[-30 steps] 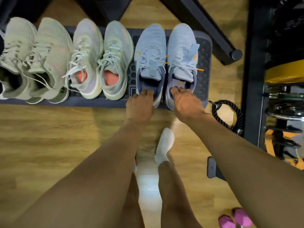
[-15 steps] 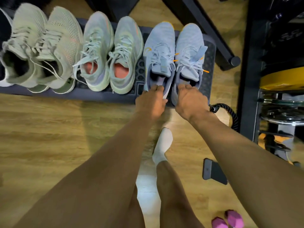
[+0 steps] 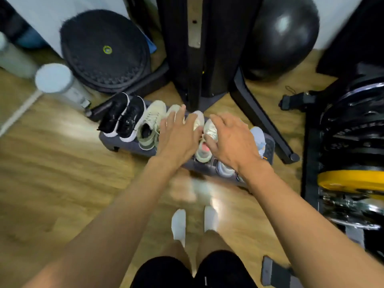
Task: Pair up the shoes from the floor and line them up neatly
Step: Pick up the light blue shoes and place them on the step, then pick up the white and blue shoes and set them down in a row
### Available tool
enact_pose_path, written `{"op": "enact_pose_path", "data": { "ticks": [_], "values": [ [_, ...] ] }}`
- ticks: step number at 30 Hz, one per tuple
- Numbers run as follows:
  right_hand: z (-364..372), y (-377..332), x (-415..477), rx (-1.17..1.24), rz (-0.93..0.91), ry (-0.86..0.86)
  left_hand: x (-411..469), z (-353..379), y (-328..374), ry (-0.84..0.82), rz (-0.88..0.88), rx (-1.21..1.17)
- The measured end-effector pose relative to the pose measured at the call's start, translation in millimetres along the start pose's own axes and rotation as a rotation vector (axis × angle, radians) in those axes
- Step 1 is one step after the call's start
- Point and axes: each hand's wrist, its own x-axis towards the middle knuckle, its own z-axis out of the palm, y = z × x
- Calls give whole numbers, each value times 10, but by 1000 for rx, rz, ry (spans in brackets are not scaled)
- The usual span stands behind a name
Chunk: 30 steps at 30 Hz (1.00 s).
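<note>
Hovering over the row, my left hand (image 3: 176, 138) and right hand (image 3: 233, 140) spread their fingers (image 3: 180, 117), gripping nothing. Shoes sit paired on a dark step (image 3: 269, 145): black pair (image 3: 122, 121) leftmost, beige (image 3: 150, 123), pale green (image 3: 204, 151), light blue (image 3: 257, 135) rightmost.

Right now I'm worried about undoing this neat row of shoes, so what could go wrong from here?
1. The left hand and right hand hang open over the closely packed shoes; a brush could knock the pale green pair askew.
2. The blue pair sits at the platform's end, heels near its front edge; a nudge might tip one off.
3. A dark flat object lies on the floor beside the legs; a backward step could hit it.
</note>
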Motion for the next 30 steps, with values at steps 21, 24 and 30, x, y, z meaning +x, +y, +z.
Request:
{"op": "enact_pose_path", "data": {
  "ticks": [21, 24, 30],
  "values": [
    [-1258, -3888, -352, 0, -924, 127, -3346, -2298, -1815, 516, -830, 104],
    [-1157, -4629, -690, 23, -1029, 117, -4051, -2406, -2196, 531, -927, 111],
    [-891, -5974, -1383, 41, -1201, 19, -5262, -2493, -2838, 515, -1124, 69]
  ]
}}
